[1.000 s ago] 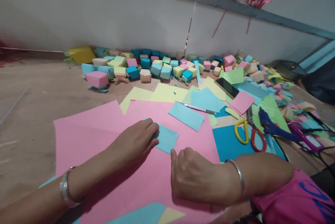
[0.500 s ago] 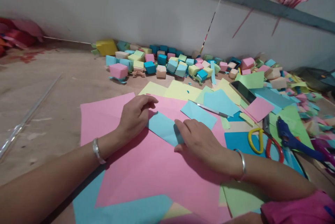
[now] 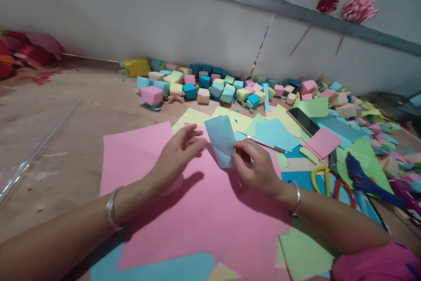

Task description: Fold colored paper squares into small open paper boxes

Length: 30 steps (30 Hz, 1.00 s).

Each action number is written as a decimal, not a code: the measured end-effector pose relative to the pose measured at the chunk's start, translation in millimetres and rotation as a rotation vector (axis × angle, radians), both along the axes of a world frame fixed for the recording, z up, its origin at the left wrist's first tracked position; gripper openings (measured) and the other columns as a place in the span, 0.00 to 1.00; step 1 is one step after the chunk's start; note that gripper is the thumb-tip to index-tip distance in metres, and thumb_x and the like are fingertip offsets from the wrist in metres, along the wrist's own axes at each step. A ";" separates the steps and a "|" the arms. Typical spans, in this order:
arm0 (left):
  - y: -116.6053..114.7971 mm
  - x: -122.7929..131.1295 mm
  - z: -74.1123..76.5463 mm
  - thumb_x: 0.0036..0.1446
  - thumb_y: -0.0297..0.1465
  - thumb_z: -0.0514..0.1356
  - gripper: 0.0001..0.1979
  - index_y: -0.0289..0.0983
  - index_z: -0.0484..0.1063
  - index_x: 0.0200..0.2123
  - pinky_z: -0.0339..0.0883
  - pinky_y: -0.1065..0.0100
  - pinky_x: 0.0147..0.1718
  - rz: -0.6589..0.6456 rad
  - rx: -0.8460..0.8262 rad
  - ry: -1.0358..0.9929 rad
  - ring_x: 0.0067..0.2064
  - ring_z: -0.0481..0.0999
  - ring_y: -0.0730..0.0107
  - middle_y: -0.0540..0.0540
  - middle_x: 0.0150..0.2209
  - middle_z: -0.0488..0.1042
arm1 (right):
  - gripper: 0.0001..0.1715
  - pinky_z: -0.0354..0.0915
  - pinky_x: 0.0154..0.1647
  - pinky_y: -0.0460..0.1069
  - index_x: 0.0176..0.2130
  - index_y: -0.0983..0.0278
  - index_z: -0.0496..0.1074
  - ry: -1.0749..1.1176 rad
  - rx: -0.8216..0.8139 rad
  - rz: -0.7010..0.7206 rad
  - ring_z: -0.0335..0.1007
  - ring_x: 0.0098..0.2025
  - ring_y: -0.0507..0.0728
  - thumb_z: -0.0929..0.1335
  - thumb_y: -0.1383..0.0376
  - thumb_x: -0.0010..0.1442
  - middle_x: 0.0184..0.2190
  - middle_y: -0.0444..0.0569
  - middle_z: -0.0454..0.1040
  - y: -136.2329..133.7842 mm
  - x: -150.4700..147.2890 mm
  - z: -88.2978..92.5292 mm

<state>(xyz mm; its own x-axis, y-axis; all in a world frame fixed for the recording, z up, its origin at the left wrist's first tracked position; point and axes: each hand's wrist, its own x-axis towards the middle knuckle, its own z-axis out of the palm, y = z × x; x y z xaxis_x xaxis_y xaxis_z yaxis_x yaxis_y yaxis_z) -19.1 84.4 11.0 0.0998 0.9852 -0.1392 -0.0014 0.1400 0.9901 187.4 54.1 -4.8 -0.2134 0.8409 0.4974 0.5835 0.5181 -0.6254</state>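
Note:
Between thumb and fingers, my right hand (image 3: 255,162) pinches a light blue piece of paper (image 3: 219,138) by its right edge. The paper stands tilted above a large pink sheet (image 3: 197,224). Just left of it is my left hand (image 3: 179,151), its fingers apart and slightly curled, holding nothing. Behind my right hand a slim craft knife (image 3: 266,143) lies across more light blue paper (image 3: 276,131). Yellow-and-red-handled scissors (image 3: 329,180) rest on blue paper by my right forearm.
Small folded paper boxes (image 3: 204,81) in many colours line the wall. At right lie a phone (image 3: 302,121), a blue glue gun (image 3: 368,180) and heaps of paper pieces. A clear strip (image 3: 39,149) lies at left; red paper items (image 3: 33,48) sit in the far left corner.
My right hand has lifted the light blue paper off the pink sheet and turned it upright. My left hand has let go of it and opened.

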 end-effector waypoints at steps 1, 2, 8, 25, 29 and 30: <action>-6.8 4.0 2.6 0.50 0.40 0.67 0.32 0.38 0.63 0.57 0.70 0.61 0.43 -0.085 -0.038 -0.053 0.51 0.73 0.57 0.38 0.53 0.71 | 0.10 0.62 0.31 0.49 0.42 0.67 0.72 -0.062 0.085 0.050 0.64 0.30 0.53 0.63 0.70 0.62 0.29 0.47 0.70 -2.5 -1.9 0.1; -13.2 7.3 5.1 0.50 0.39 0.67 0.31 0.38 0.64 0.55 0.70 0.60 0.44 -0.179 -0.070 -0.099 0.51 0.73 0.56 0.39 0.50 0.73 | 0.13 0.62 0.31 0.50 0.45 0.67 0.72 -0.122 0.155 0.106 0.64 0.31 0.54 0.62 0.70 0.63 0.29 0.49 0.70 -5.6 -4.0 0.1; -27.3 7.7 15.2 0.52 0.35 0.65 0.13 0.39 0.64 0.35 0.67 0.68 0.32 -0.223 -0.141 -0.189 0.34 0.72 0.68 0.49 0.33 0.71 | 0.13 0.62 0.30 0.50 0.46 0.67 0.74 -0.223 0.320 0.267 0.62 0.30 0.55 0.63 0.65 0.67 0.28 0.50 0.69 -17.0 -9.4 0.9; -9.0 -0.1 7.1 0.40 0.28 0.68 0.12 0.35 0.72 0.31 0.69 0.67 0.29 -0.242 -0.352 -0.145 0.29 0.74 0.66 0.49 0.27 0.76 | 0.14 0.62 0.27 0.46 0.46 0.64 0.71 0.507 -0.832 0.129 0.64 0.27 0.51 0.65 0.61 0.62 0.26 0.42 0.68 6.1 2.3 3.0; -7.0 -4.6 5.0 0.44 0.30 0.69 0.14 0.35 0.75 0.37 0.73 0.62 0.35 -0.217 -0.311 -0.183 0.35 0.78 0.60 0.45 0.34 0.80 | 0.25 0.67 0.33 0.50 0.60 0.59 0.65 0.105 -0.353 0.136 0.66 0.30 0.54 0.60 0.66 0.66 0.30 0.44 0.70 7.8 8.7 -3.7; -6.8 -5.4 4.7 0.46 0.30 0.69 0.15 0.36 0.75 0.39 0.73 0.61 0.37 -0.219 -0.305 -0.205 0.38 0.79 0.58 0.44 0.36 0.80 | 0.26 0.68 0.37 0.52 0.61 0.57 0.65 -0.005 -0.208 0.171 0.67 0.34 0.55 0.60 0.69 0.65 0.34 0.47 0.72 8.8 9.8 -5.2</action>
